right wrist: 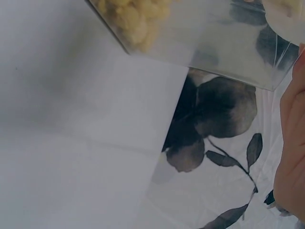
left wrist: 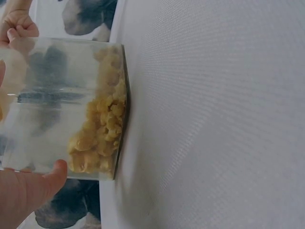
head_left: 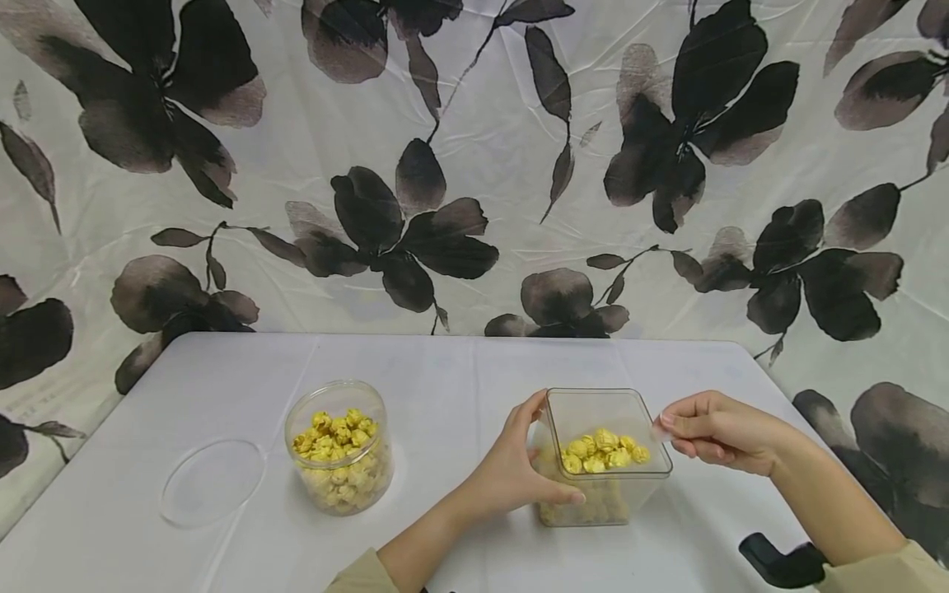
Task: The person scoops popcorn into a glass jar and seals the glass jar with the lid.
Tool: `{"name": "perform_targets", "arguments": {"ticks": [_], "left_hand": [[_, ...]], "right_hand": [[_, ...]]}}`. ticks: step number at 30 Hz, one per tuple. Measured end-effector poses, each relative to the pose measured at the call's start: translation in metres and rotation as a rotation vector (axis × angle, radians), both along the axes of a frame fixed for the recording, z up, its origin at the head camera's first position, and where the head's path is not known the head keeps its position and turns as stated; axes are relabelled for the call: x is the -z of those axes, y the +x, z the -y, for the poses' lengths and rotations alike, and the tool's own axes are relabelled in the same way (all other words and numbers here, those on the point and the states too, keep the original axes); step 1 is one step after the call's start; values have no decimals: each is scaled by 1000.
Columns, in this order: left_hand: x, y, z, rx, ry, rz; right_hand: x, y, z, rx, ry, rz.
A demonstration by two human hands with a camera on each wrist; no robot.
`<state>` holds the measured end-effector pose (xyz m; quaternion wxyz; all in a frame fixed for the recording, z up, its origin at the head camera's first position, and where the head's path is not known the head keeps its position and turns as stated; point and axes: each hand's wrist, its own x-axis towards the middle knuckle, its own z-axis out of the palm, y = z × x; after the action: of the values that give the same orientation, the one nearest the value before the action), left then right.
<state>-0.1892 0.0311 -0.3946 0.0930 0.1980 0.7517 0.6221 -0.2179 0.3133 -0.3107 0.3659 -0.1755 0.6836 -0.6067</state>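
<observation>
My left hand (head_left: 511,465) grips a clear square container (head_left: 645,490) from its left side, thumb on the near wall and fingers by the far left corner. Yellow popcorn (head_left: 604,451) fills its lower part, and no lid covers its top. In the left wrist view the left thumb (left wrist: 50,183) lies along the wall, near the popcorn (left wrist: 102,129). At the container's right rim, my right hand (head_left: 722,432) pinches a small see-through piece (head_left: 662,431) between thumb and fingers. I cannot tell what this piece is.
A round clear jar (head_left: 371,486) of yellow popcorn stands uncovered left of the container. Further left, a clear round lid (head_left: 167,515) lies flat on the white table (head_left: 423,387). Beside the right forearm is a black curved object (head_left: 782,562). Floral cloth (head_left: 511,181) hangs behind.
</observation>
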Motion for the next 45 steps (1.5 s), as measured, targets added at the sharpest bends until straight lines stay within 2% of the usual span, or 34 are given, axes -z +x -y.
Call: {"name": "perform_targets", "arguments": {"ticks": [18, 29, 37, 45], "left_hand": [[-1, -1, 0, 5, 4, -8], [-1, -2, 1, 11, 8, -9], [-1, 0, 0, 2, -2, 4], [-1, 0, 0, 2, -8, 4]], "right_hand": [[1, -1, -4, -8, -117, 146], [2, -2, -6, -41, -112, 111], [3, -2, -5, -14, -140, 161], [4, -3, -7, 19, -154, 158]]}}
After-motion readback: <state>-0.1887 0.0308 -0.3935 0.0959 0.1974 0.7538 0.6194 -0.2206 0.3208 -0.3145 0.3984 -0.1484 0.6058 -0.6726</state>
